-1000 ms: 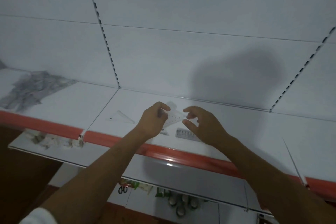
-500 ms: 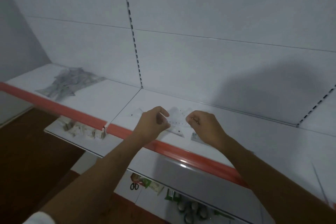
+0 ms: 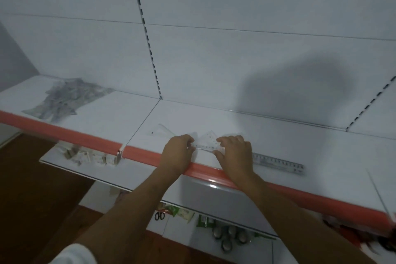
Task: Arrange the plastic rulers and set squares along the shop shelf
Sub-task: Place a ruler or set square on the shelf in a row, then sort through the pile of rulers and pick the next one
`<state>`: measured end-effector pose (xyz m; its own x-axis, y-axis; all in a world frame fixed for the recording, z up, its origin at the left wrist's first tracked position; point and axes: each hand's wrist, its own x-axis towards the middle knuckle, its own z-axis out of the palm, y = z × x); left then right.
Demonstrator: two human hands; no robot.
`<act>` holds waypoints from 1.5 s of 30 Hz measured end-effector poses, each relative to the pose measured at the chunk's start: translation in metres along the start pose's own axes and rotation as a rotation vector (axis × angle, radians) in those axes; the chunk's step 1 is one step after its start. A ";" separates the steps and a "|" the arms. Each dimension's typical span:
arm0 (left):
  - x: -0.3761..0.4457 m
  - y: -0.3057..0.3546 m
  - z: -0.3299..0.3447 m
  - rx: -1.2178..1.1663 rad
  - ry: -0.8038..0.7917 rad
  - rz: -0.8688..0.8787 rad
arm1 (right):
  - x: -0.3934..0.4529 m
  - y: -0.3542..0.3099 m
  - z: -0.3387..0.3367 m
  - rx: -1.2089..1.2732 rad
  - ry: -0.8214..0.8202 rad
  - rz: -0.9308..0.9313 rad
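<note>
both hands, left hand [image 3: 177,152] and right hand [image 3: 234,153], pinching a clear triangular set square [image 3: 208,143], flat ruler [image 3: 278,164] alongside, white shelf [image 3: 246,126]

A white metal shop shelf with an orange front strip [image 3: 214,113] is carrying a clear plastic set square [image 3: 162,130], a clear plastic ruler [image 3: 278,162] and a grey heap of packets [image 3: 66,98].

We find no words, brands or signs that we can read. The clear ruler [image 3: 278,162] lying on the shelf [image 3: 214,122], at about three o'clock from the right hand [image 3: 234,152], carries a printed scale with small numerals, too blurred for us to make out. The set square [image 3: 209,142] between our hands shows tick marks only, no legible digits.
</note>
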<state>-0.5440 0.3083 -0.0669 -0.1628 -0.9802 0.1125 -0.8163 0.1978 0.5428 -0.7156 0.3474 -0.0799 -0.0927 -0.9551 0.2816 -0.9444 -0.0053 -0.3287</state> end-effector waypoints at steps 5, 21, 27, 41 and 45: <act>0.014 -0.018 0.004 0.102 -0.045 0.131 | 0.000 -0.012 0.022 -0.118 0.085 0.050; 0.013 -0.043 0.019 0.114 0.012 0.333 | -0.006 -0.017 0.032 -0.232 0.194 0.021; 0.009 -0.032 0.018 0.182 0.046 0.362 | -0.006 -0.016 0.031 -0.195 0.181 0.015; 0.005 -0.032 0.025 0.310 0.159 0.373 | -0.005 -0.010 0.038 -0.167 0.166 0.003; 0.006 -0.033 0.028 0.346 0.165 0.371 | -0.005 -0.011 0.038 -0.191 0.166 -0.003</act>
<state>-0.5335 0.2960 -0.1079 -0.4089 -0.8252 0.3896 -0.8599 0.4913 0.1383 -0.6932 0.3410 -0.1119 -0.1256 -0.8934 0.4313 -0.9858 0.0635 -0.1555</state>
